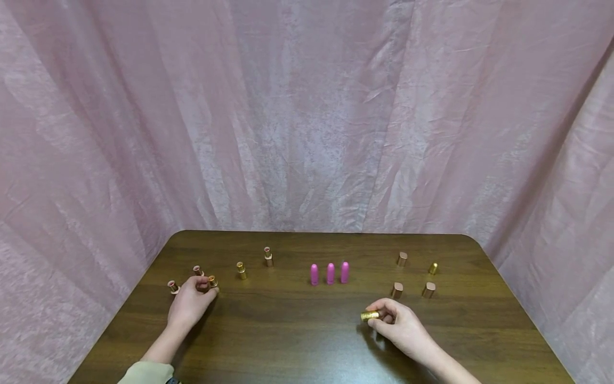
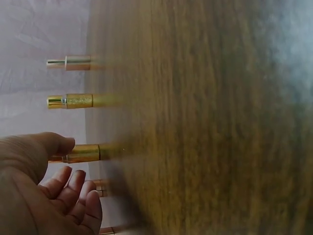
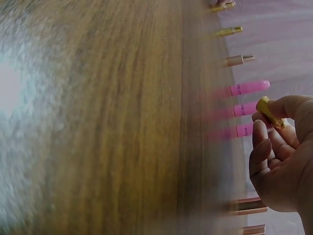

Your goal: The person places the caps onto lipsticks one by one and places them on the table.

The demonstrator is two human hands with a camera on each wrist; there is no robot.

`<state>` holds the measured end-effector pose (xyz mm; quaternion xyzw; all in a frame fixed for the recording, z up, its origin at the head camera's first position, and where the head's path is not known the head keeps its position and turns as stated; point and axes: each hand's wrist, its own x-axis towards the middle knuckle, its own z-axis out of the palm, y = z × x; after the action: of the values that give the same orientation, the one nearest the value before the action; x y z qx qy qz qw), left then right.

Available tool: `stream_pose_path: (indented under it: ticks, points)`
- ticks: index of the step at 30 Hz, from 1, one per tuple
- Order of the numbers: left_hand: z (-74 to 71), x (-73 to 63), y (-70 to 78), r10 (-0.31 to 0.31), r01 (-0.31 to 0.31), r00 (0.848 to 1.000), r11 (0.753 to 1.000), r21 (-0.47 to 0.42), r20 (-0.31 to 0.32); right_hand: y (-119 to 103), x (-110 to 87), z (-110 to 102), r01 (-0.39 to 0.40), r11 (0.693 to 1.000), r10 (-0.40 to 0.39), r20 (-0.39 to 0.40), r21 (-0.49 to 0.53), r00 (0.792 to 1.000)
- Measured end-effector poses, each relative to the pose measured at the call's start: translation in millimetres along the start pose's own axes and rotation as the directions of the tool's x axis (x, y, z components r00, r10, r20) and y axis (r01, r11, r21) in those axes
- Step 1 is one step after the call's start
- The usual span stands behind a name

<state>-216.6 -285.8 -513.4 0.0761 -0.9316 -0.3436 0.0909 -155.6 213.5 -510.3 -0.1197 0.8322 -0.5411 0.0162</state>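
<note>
At the left, my left hand [image 1: 186, 308] holds an uncapped gold lipstick [image 1: 213, 280] standing on the table. Its thumb and fingers lie on either side of the tube in the left wrist view. My right hand [image 1: 405, 328] pinches a gold lipstick cap [image 1: 369, 316] between thumb and fingers, above the table at right of centre. The cap lies sideways, one end pointing left. Another uncapped gold lipstick [image 1: 241, 271] stands to the right of the left hand. Rose-gold caps [image 1: 397, 290] [image 1: 429, 289] stand beyond the right hand.
Three pink bullet-shaped tubes [image 1: 330, 273] stand in a row mid-table. Uncapped rose-gold lipsticks [image 1: 268, 257] [image 1: 172, 287] [image 1: 197, 270] stand on the left half. Farther right are another rose-gold cap [image 1: 402, 259] and a small gold round-topped piece [image 1: 433, 268]. Pink curtains [image 1: 307, 117] surround the wooden table [image 1: 288, 330].
</note>
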Motion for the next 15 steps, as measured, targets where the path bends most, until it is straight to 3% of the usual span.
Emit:
stream_pose_path:
  ticks: [15]
  points:
    - [7.1, 2.1, -2.6, -0.006, 0.007, 1.0, 0.999, 0.053, -0.017, 2.5, 0.1, 1.5, 0.0, 1.0, 0.0, 0.035, 0.019, 0.999]
